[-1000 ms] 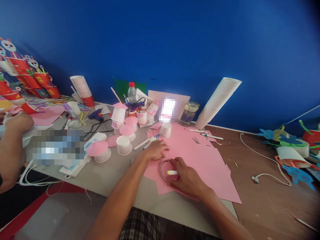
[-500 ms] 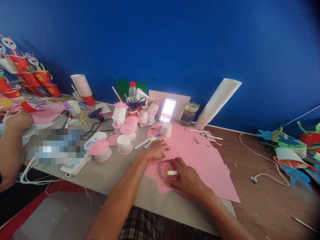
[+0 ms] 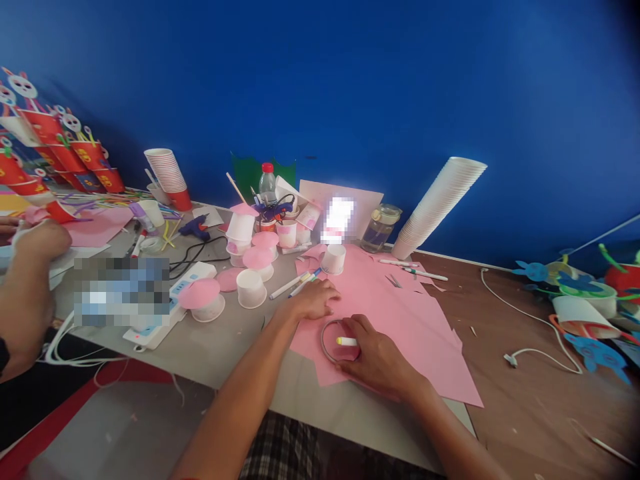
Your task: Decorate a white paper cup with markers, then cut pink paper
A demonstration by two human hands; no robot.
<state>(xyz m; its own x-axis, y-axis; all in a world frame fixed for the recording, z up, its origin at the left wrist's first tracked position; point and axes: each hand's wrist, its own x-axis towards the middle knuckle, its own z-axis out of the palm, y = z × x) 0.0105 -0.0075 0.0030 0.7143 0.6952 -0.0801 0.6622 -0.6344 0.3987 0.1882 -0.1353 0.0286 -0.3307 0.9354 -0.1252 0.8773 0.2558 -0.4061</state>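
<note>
My right hand (image 3: pixel 377 350) rests on the pink paper (image 3: pixel 415 327), fingers and thumb curled around the right side of a thin, round ring (image 3: pixel 325 345). A white marker with a yellow end (image 3: pixel 347 341) pokes out from under this hand across the ring's inside; whether it is gripped in the palm, I cannot tell. To the upper left, my left hand (image 3: pixel 316 299) lies palm down on the same paper, its fingers spread and holding nothing. Beside it are several markers (image 3: pixel 305 283), and just beyond stands an upturned white paper cup (image 3: pixel 333 259).
Cups with pink discs (image 3: pixel 199 293), a power strip (image 3: pixel 167 317) and a glue gun (image 3: pixel 195 227) lie left. Behind are a glass jar (image 3: pixel 380 227) and a tall leaning cup stack (image 3: pixel 440 207). Another person's arm (image 3: pixel 30 293) reaches in at far left. A white cable (image 3: pixel 545 353) lies right.
Both hands, the ring and the marker keep nearly the same places on the paper. The whole view has shifted very slightly.
</note>
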